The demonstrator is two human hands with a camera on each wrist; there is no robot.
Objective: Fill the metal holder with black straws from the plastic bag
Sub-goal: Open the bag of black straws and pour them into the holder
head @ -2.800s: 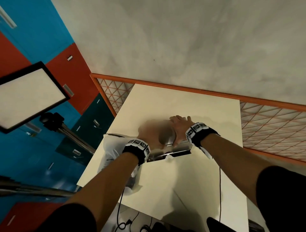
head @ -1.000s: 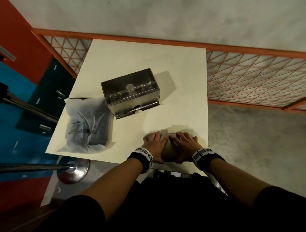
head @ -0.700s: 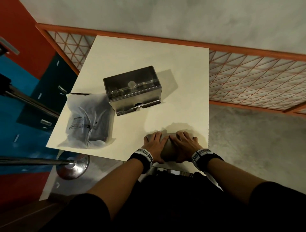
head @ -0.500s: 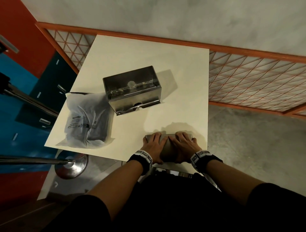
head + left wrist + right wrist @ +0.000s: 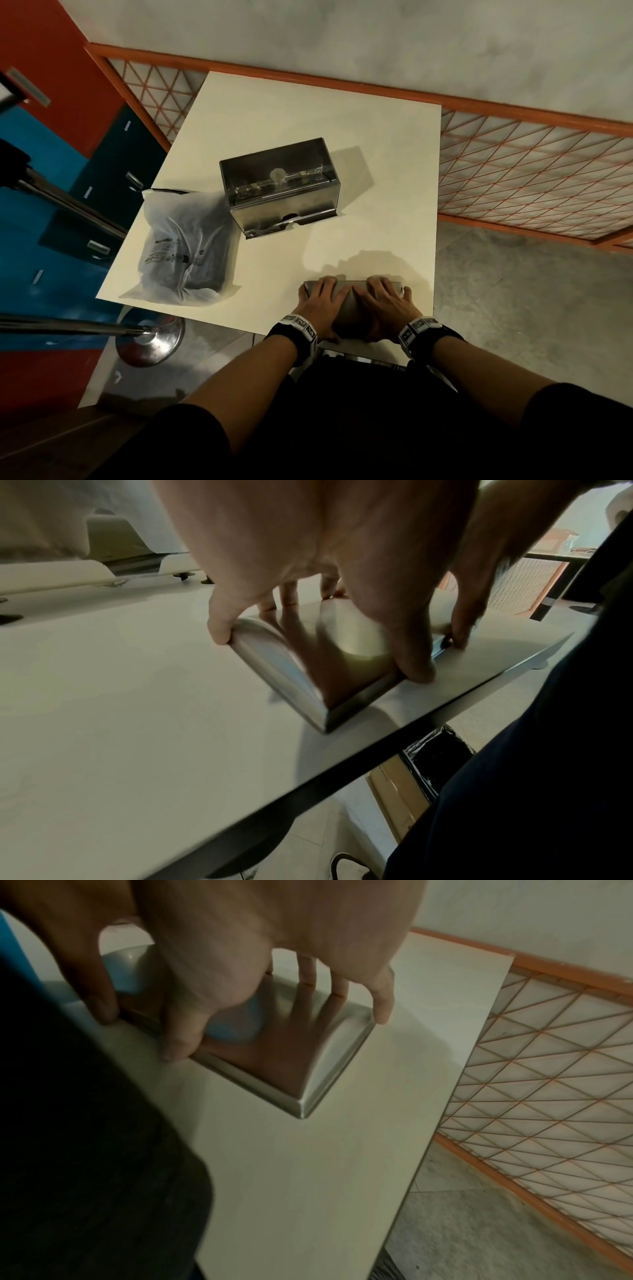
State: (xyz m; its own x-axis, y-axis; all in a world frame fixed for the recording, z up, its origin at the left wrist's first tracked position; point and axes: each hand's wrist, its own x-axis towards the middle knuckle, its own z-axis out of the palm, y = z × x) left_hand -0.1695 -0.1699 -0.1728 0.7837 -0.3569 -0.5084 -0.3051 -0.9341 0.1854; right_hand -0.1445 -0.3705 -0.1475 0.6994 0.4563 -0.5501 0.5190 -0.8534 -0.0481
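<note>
The metal holder [image 5: 279,186], an open shiny box, stands mid-table. To its left lies the plastic bag [image 5: 186,246], cloudy white with dark straws inside. The holder's flat metal lid [image 5: 347,294] lies on the table [image 5: 376,154] near the front edge. My left hand [image 5: 317,301] grips the lid's left end and my right hand [image 5: 387,301] its right end. In the left wrist view the lid [image 5: 308,653] is clasped between fingers [image 5: 219,626] and thumb. The right wrist view shows the lid [image 5: 308,1053] with my thumb [image 5: 181,1039] on its near edge.
An orange mesh fence [image 5: 531,178] runs behind and right of the table. A chrome stand base [image 5: 149,337] sits on the floor at the front left, by blue and red lockers [image 5: 51,171]. A black-lined bin [image 5: 435,758] stands under the table's front edge.
Since 2.8 s ago the lid has come off the holder and down to the table's front edge. Over the last second my hands have spread slightly toward the lid's ends.
</note>
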